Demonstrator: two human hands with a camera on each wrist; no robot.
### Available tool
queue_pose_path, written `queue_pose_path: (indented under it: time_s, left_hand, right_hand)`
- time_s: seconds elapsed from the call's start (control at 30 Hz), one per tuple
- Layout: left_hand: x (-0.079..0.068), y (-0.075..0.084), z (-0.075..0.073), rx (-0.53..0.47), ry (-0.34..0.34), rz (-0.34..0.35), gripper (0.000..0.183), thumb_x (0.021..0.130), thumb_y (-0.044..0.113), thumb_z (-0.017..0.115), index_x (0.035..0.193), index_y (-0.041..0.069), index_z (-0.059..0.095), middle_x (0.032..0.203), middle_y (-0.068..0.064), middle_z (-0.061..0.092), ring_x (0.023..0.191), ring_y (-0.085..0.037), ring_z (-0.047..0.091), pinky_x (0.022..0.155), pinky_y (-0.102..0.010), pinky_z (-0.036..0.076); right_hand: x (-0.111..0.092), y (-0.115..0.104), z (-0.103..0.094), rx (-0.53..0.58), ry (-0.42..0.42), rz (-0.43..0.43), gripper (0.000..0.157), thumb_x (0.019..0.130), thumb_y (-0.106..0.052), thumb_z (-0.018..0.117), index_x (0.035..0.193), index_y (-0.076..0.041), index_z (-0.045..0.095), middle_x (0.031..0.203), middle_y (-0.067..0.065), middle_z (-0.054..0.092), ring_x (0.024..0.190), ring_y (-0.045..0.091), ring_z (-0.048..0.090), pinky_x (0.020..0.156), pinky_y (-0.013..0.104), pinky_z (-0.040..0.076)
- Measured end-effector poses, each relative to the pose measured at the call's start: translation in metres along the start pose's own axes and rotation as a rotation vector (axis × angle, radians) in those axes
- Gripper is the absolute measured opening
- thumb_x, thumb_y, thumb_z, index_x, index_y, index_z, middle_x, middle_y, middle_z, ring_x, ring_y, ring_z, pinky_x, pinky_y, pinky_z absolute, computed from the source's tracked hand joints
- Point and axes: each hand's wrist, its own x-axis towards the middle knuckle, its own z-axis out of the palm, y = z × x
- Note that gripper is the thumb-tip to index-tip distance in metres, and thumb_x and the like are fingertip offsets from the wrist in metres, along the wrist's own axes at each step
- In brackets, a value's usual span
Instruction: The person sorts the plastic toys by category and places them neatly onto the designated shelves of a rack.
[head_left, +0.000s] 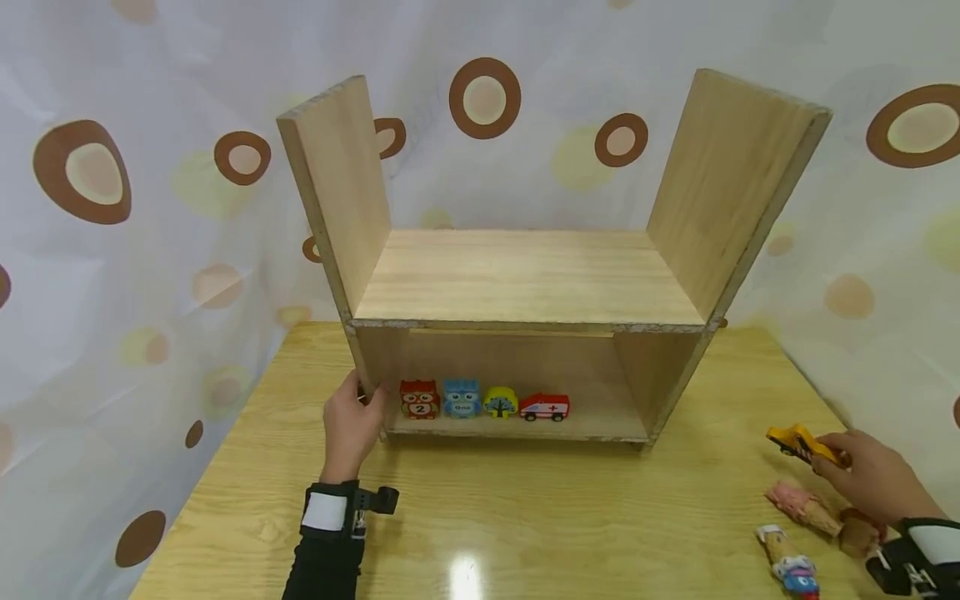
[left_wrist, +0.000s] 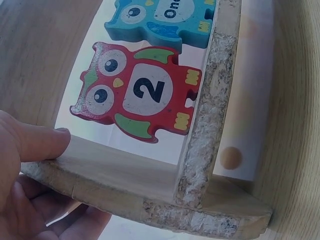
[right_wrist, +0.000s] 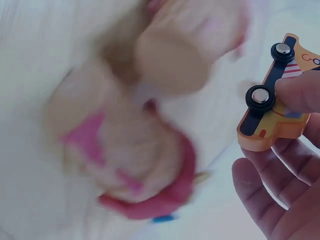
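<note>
My left hand (head_left: 352, 423) grips the lower left side panel (left_wrist: 115, 192) of a wooden shelf, thumb on the inner face and fingers behind. On the shelf's lower board stand a red owl block (head_left: 420, 400) marked 2, a blue owl block (head_left: 461, 399), a yellow tree block (head_left: 500, 402) and a red and white toy ambulance (head_left: 545, 407) in a row. Over at the right, my right hand (head_left: 873, 471) pinches a yellow-orange toy car (right_wrist: 275, 97) with black wheels between thumb and fingers, above the table.
Below the right hand lie a pink toy ice cream cone (head_left: 802, 506) and another toy cone (head_left: 787, 562) with a blue and red top. A brown piece (head_left: 858, 533) is partly hidden by the wrist. The shelf's upper board (head_left: 525, 275) sits between two tall side panels. A patterned sheet hangs behind.
</note>
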Motion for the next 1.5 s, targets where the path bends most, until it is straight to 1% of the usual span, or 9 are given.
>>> queue_pose_path:
  time_s: [0.17,0.33,0.53,0.7,0.8,0.93,1.1,1.23,1.5]
  left_hand:
    - [-0.003,-0.001,0.002,0.002,-0.004,-0.003,0.033,0.09,0.018,0.063,0.117,-0.001,0.06,0.11,-0.027,0.067,0.096,-0.038,0.067,0.076,-0.051,0.057]
    - [-0.006,0.0,0.001,0.01,0.011,-0.004,0.033,0.09,0.017,0.063,0.117,-0.002,0.061,0.109,-0.028,0.068,0.094,-0.039,0.067,0.074,-0.052,0.057]
    - [-0.002,0.004,-0.001,0.011,0.012,0.0,0.034,0.091,0.019,0.062,0.117,-0.002,0.06,0.11,-0.027,0.067,0.096,-0.038,0.067,0.075,-0.052,0.057]
    - [-0.003,0.002,-0.001,0.003,0.005,-0.013,0.034,0.09,0.018,0.062,0.118,-0.001,0.06,0.111,-0.027,0.067,0.097,-0.038,0.066,0.076,-0.052,0.057]
    - [-0.003,0.002,-0.001,-0.003,0.007,-0.004,0.033,0.09,0.018,0.062,0.118,0.0,0.06,0.11,-0.026,0.068,0.097,-0.038,0.066,0.076,-0.052,0.057]
    - [-0.001,0.003,-0.001,-0.007,0.008,0.006,0.032,0.09,0.018,0.062,0.117,0.001,0.061,0.109,-0.025,0.068,0.096,-0.037,0.067,0.076,-0.052,0.057]
    - [0.0,0.003,-0.002,0.001,0.003,0.002,0.034,0.09,0.019,0.063,0.119,0.001,0.06,0.11,-0.025,0.068,0.096,-0.037,0.067,0.076,-0.052,0.057]
    - [0.0,0.002,-0.002,0.002,0.004,-0.004,0.035,0.09,0.018,0.063,0.12,0.001,0.06,0.112,-0.025,0.067,0.097,-0.037,0.067,0.077,-0.052,0.057]
    - [0.001,0.003,-0.002,0.004,-0.002,-0.018,0.035,0.09,0.019,0.063,0.12,0.002,0.06,0.114,-0.025,0.067,0.099,-0.036,0.066,0.079,-0.051,0.057]
  right_hand:
    - [-0.013,-0.037,-0.007,0.06,0.13,-0.075,0.032,0.084,-0.009,0.068,0.104,0.015,0.061,0.088,0.022,0.06,0.068,0.027,0.058,0.051,0.04,0.05]
    - [-0.023,-0.086,-0.013,0.075,0.206,-0.228,0.026,0.08,-0.007,0.072,0.103,0.004,0.066,0.091,0.011,0.062,0.068,0.006,0.056,0.051,0.024,0.05]
    - [-0.025,-0.152,-0.025,0.09,0.284,-0.411,0.03,0.077,-0.008,0.076,0.105,-0.007,0.067,0.095,-0.001,0.064,0.072,0.0,0.052,0.051,0.024,0.046]
    - [-0.02,-0.206,-0.019,0.05,0.348,-0.44,0.028,0.073,-0.011,0.078,0.1,-0.009,0.07,0.09,-0.004,0.064,0.072,0.006,0.049,0.053,0.027,0.044]
    - [-0.012,-0.228,-0.013,0.029,0.364,-0.428,0.026,0.073,-0.011,0.078,0.098,-0.007,0.071,0.087,-0.001,0.064,0.068,0.008,0.047,0.052,0.026,0.043]
    - [0.003,-0.245,-0.005,0.023,0.366,-0.401,0.024,0.075,-0.01,0.076,0.097,-0.004,0.069,0.085,0.003,0.062,0.062,0.009,0.05,0.05,0.026,0.044]
    - [0.019,-0.256,0.003,0.02,0.363,-0.356,0.026,0.077,-0.008,0.075,0.1,0.001,0.069,0.09,0.014,0.065,0.069,0.021,0.061,0.055,0.039,0.053]
    - [0.028,-0.262,0.009,0.031,0.364,-0.317,0.028,0.077,-0.005,0.073,0.103,0.002,0.068,0.091,0.019,0.066,0.075,0.03,0.064,0.059,0.047,0.055]
    - [0.04,-0.263,0.021,-0.039,0.423,-0.275,0.019,0.077,-0.001,0.067,0.095,0.003,0.068,0.086,0.02,0.065,0.066,0.031,0.062,0.051,0.046,0.053]
